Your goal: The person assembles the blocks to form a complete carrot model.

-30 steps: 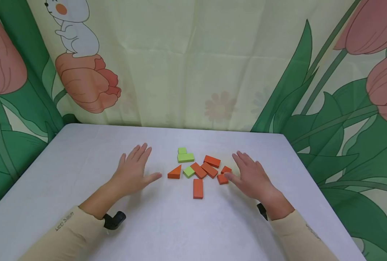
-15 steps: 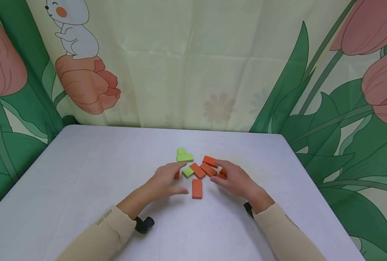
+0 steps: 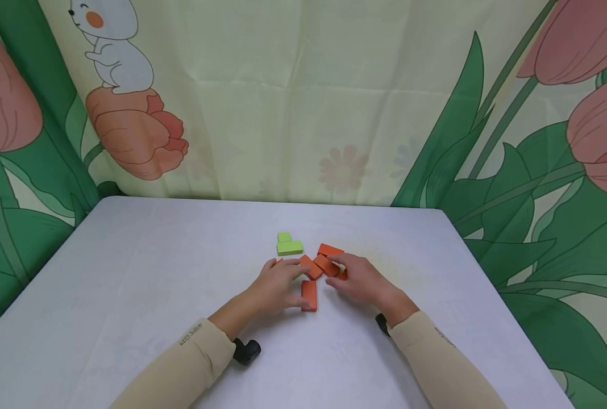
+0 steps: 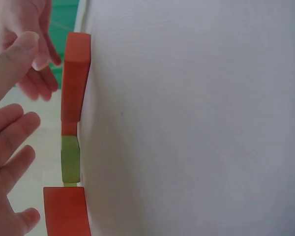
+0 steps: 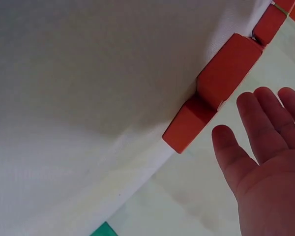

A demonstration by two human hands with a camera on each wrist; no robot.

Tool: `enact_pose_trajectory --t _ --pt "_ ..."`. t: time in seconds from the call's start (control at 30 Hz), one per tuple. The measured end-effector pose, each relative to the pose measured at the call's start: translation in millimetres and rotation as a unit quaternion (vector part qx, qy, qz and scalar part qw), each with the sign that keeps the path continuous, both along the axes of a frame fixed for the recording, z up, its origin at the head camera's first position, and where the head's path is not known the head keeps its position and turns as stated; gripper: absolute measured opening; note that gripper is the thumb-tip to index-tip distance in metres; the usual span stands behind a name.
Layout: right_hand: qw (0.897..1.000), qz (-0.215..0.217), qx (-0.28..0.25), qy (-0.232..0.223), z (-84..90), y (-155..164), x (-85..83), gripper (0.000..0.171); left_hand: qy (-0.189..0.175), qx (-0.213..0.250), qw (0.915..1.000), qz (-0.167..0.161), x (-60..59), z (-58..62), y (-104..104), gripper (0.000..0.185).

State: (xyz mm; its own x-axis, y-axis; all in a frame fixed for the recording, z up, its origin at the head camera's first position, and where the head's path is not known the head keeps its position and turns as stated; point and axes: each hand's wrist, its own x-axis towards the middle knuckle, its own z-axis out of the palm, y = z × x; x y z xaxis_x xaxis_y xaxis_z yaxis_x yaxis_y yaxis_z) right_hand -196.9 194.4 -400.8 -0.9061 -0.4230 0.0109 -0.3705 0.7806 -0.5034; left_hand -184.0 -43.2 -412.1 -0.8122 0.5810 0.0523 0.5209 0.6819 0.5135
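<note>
My left hand (image 3: 278,287), fingers spread and slightly bent, hovers over the left side of a small group of blocks. Its thumb overlaps a reddish-orange oblong block (image 3: 309,292), and its fingers partly hide a green block (image 4: 70,160) in the head view. In the left wrist view its fingers stay apart from the blocks. My right hand (image 3: 362,278) hovers at the group's right side, beside an orange block (image 3: 326,265). The right wrist view has its loosely bent fingers (image 5: 260,123) beyond two orange blocks (image 5: 228,71), holding nothing. More orange pieces are hidden beneath the hands.
Two light green blocks (image 3: 290,247) lie behind my left hand. Another orange block (image 3: 330,250) lies at the back of the group. The table (image 3: 129,272) has a white cover, and a curtain (image 3: 262,113) printed with flowers hangs behind its far edge.
Both hands have moved inward over the blocks, the left hand to the right and the right hand slightly left. Blocks in plain view lie much as before.
</note>
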Motion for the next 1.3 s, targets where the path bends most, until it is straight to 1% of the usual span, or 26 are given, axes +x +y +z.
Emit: enact_pose_trajectory --t 0.1,0.2,0.3,0.4,0.47,0.53,0.63,0.7,0.8,0.9,0.97,1.1,1.17,1.23,1.3 --pt "1.000 -0.003 0.010 -0.007 0.1 -2.6 -1.6 0.050 -0.009 -0.020 0.9997 0.008 0.0 -0.3 1.7 0.058" --pt "1.000 -0.006 0.020 -0.016 -0.4 -4.6 -2.6 0.047 -0.012 -0.027 0.9995 0.006 -0.4 -1.1 2.2 0.061" --pt "0.999 -0.011 0.036 -0.024 -0.5 -6.5 -1.7 0.049 -0.017 -0.032 0.9993 0.003 -1.1 -1.7 2.6 0.065" --pt "0.998 -0.017 0.047 -0.032 0.2 -7.9 1.0 0.055 -0.023 -0.033 0.9992 0.003 -1.3 -1.5 2.8 0.067" --pt "0.998 -0.018 0.052 -0.035 1.0 -8.0 3.0 0.056 -0.025 -0.037 0.9990 0.004 -1.3 -1.4 3.1 0.067" --pt "0.998 -0.020 0.053 -0.039 1.6 -7.6 5.2 0.054 -0.020 -0.036 0.9991 0.002 -0.6 -1.1 3.1 0.066" --pt "0.998 -0.017 0.050 -0.042 3.2 -6.7 8.2 0.047 -0.019 -0.028 0.9994 -0.006 1.0 -0.1 3.3 0.065" --pt "0.998 -0.015 0.043 -0.039 4.7 -5.7 9.8 0.043 -0.024 -0.022 0.9994 -0.011 2.4 0.7 3.8 0.065" --pt "0.999 -0.020 0.030 -0.030 5.6 -3.9 10.1 0.043 -0.044 -0.014 0.9989 -0.011 4.3 2.1 4.7 0.066" --pt "0.999 -0.023 0.025 -0.025 4.3 -3.5 7.5 0.046 -0.059 -0.015 0.9981 -0.006 5.4 2.9 6.1 0.066" --pt "0.999 -0.017 0.028 -0.022 2.9 -4.1 5.5 0.046 -0.072 -0.017 0.9972 0.002 6.0 3.5 7.1 0.067" --pt "0.999 -0.004 0.044 -0.026 0.3 -6.3 3.5 0.040 -0.100 -0.021 0.9946 0.019 6.3 3.2 9.5 0.067" --pt "0.998 -0.001 0.047 -0.028 -0.7 -6.9 4.1 0.036 -0.108 -0.021 0.9935 0.026 6.2 2.9 10.3 0.066" --pt "0.999 0.002 0.049 -0.019 -1.0 -7.5 5.8 0.033 -0.112 -0.020 0.9930 0.031 5.6 2.3 10.9 0.065" --pt "0.999 0.012 0.049 0.003 -1.1 -7.7 7.7 0.029 -0.113 -0.020 0.9927 0.037 5.0 2.1 11.3 0.064"
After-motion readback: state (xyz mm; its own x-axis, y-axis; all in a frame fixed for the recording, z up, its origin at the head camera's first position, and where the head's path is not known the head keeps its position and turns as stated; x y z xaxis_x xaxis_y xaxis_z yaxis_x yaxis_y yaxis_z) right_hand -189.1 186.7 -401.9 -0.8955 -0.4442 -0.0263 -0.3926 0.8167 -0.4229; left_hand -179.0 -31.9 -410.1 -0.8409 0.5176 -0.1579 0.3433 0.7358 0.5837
